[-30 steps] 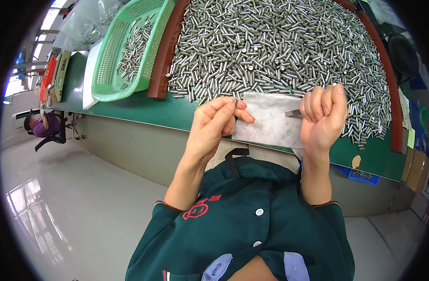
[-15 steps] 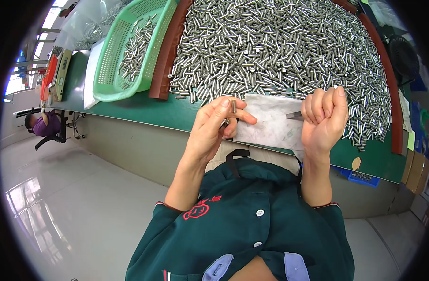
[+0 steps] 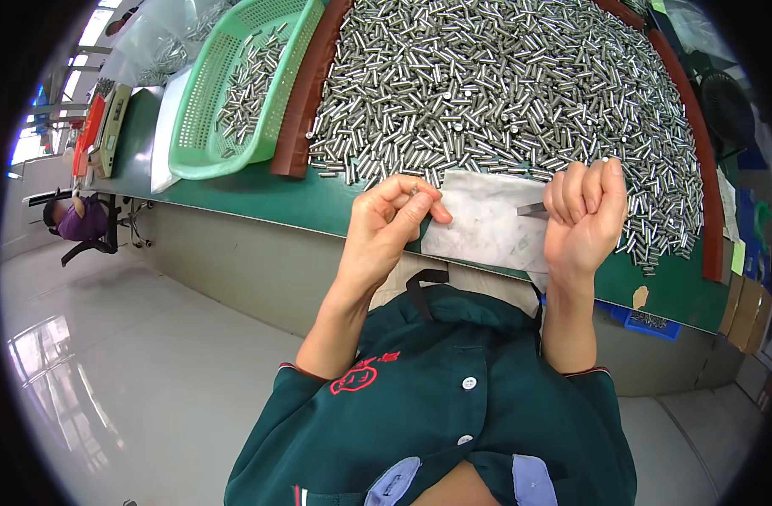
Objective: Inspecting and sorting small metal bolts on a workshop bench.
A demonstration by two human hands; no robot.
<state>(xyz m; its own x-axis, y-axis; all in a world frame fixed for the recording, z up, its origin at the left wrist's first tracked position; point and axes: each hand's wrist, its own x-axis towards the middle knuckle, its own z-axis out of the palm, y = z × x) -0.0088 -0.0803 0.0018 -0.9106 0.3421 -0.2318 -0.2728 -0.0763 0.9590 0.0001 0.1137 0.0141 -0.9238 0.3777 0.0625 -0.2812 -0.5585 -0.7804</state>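
Note:
My left hand (image 3: 392,221) is closed at the near edge of the pile, thumb and fingers pinched together. A small end of a metal pin (image 3: 414,192) peeks out between them; the rest is hidden. My right hand (image 3: 584,215) is a fist over the right end of a white cloth (image 3: 483,221). From that fist a flat grey metal tool (image 3: 532,209) sticks out to the left; its kind cannot be made out. Beyond both hands spreads a broad pile of short shiny metal pins (image 3: 495,93).
Red-brown rails (image 3: 297,135) flank the pile on the green table (image 3: 259,202). To the left are a green mesh basket (image 3: 183,143) holding pins and a scale (image 3: 112,131). A blue tray (image 3: 656,327) sits below the right edge. A seated person (image 3: 80,219) is far left.
My left fingers have curled inward, and the thumb has come down over them. Pins that showed in that hand are now mostly covered. My right hand has stayed nearly still.

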